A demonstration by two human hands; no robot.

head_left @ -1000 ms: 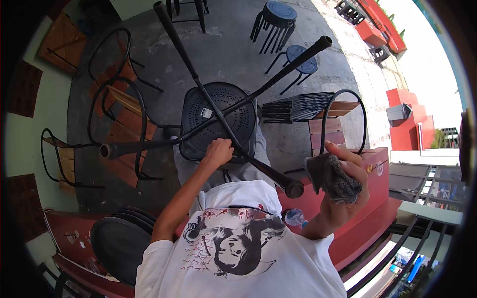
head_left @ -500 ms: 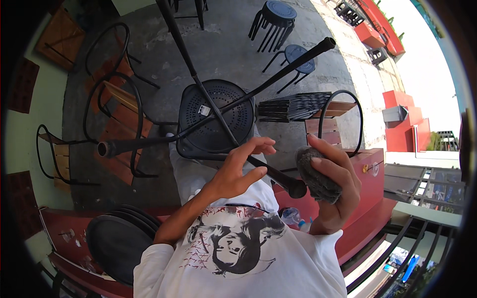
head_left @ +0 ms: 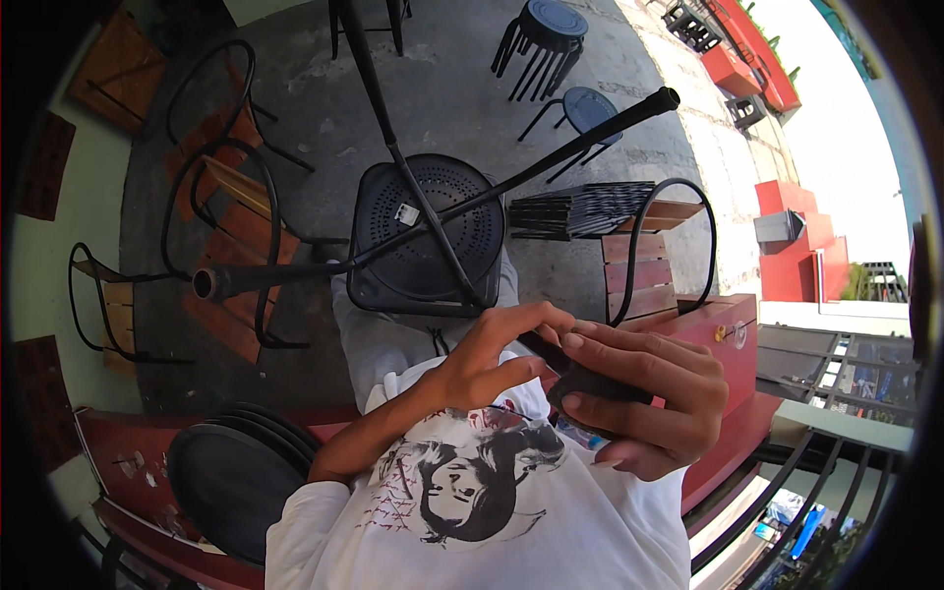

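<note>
A black metal stool with a perforated seat is upturned in front of me, over my legs, its legs splayed toward me. A small white label sits on the seat's underside. My left hand curls its fingers over the stool leg nearest me, with the thumb on the near side. My right hand holds a dark grey, rough-looking pad bent around the end of that same leg. The pad and the fingers hide the leg's tip. The fingertips of both hands come close together there.
Wooden-slat chairs with black frames stand at left. Blue-topped stools, a folded black metal stack and another slatted chair lie to the right. Round black trays or seats lean by the red ledge behind me.
My right hand has brought the pad left and down onto the stool leg's end. My left hand has shifted slightly right, closing on the leg. The stool has tilted a little.
</note>
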